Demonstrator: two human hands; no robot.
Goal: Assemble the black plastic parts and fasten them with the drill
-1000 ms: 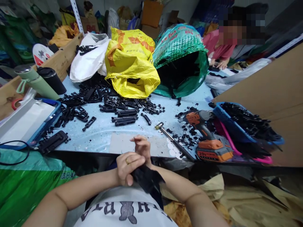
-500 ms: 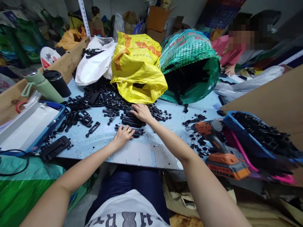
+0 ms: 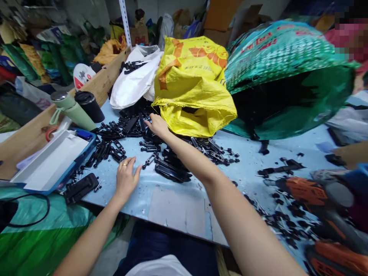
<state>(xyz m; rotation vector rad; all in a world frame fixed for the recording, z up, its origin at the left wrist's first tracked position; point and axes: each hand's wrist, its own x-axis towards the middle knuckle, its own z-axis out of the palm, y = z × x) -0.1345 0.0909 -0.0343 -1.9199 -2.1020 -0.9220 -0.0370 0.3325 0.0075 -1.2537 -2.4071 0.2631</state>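
Note:
My left hand (image 3: 126, 178) is over the front left of the table, thumb and fingers apart with nothing between them. Just right of its thumb lies a small black link-shaped part (image 3: 148, 161). My right hand (image 3: 157, 125) reaches into the heap of black plastic parts (image 3: 130, 126) beside the mouth of the yellow sack (image 3: 198, 92). Its thumb and forefinger are spread at the parts; the other fingers are partly hidden. Under my right forearm sits a stack of long black plastic pieces (image 3: 172, 170), partly covered by the arm.
A green sack (image 3: 287, 53) gapes at the right, and a white sack (image 3: 136, 82) stands behind the heap. Orange-and-black power drills (image 3: 307, 189) lie among screws at right. A blue tray (image 3: 90, 147), green flask (image 3: 76, 115) and black cup (image 3: 90, 107) are at left.
My left hand has left the stacked pieces and moved left. My right hand has shifted from the stack to the heap further back. The view has swung left.

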